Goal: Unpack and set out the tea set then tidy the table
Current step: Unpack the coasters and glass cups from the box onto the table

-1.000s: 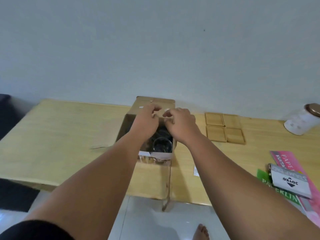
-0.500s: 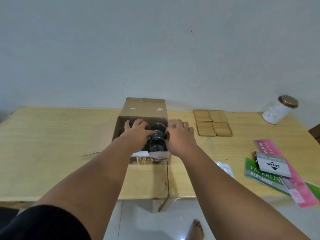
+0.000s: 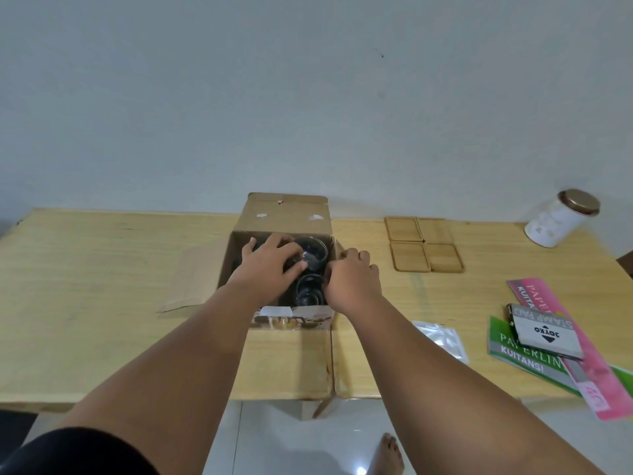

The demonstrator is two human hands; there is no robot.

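- Now I see both arms stretched forward over the wooden table [image 3: 102, 275]; the left hand [image 3: 270, 265] reaches down inside the open cardboard box [image 3: 287, 217], fingers spread over the glassware, though I cannot tell whether it grips anything
- my right hand [image 3: 352, 286] rests curled at the box's right wall, touching the nearer glass; whether it grasps it I cannot tell
- two glass cups [image 3: 310, 257] show in the box, one behind the other
- four wooden coasters [image 3: 424, 244] lie in a square right of the box; one white jar [image 3: 556, 222] stands beyond them; receipt books [image 3: 524, 354] and one stamp pad box [image 3: 544, 332] lie at the right edge.
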